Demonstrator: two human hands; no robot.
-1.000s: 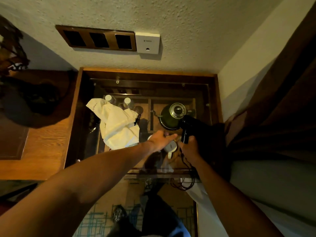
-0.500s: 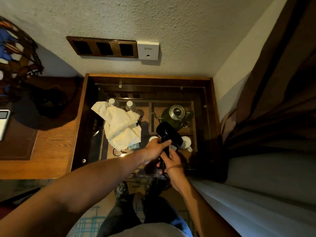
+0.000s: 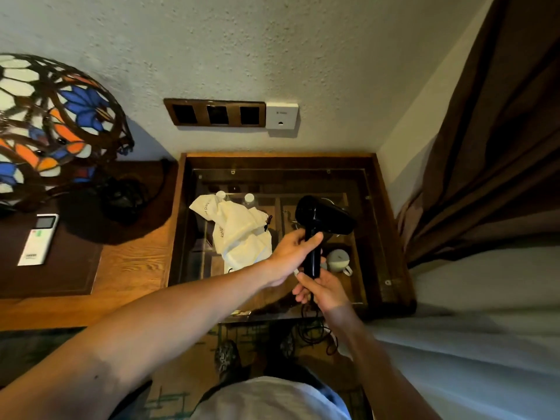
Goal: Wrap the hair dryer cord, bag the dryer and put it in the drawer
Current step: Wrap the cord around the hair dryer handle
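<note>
Hair dryer [image 3: 321, 218] gripped by both left hand [image 3: 292, 253] and right hand [image 3: 322, 287] above glass-topped drawer [image 3: 391, 237], white bag [image 3: 239, 234] beside.

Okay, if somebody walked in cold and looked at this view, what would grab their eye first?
Probably the stained-glass lamp shade with blue and orange flowers glowing at far left over the wooden desk. Next, the black hair dryer held up at centre, the left hand on its handle and the right hand at its base. Behind it a crumpled white cloth bag lies on the glass-topped cabinet.
</note>
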